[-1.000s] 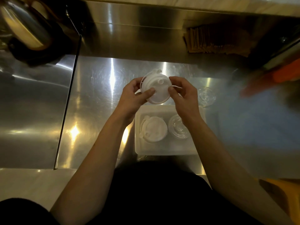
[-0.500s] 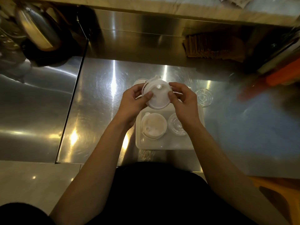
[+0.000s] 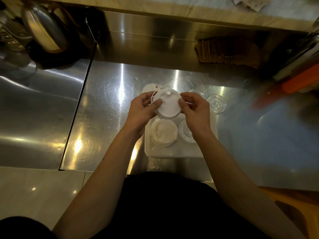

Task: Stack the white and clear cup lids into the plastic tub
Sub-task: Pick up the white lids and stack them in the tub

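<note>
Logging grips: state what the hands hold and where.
Both hands, left hand and right hand, pinch a white cup lid at opposite rim edges.

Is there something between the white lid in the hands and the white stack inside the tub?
Nothing visible. The white lid, held by the left hand and right hand, is above the white lid stack in the plastic tub.

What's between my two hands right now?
In the head view, a white cup lid sits between the left hand and right hand, pinched by both.
</note>
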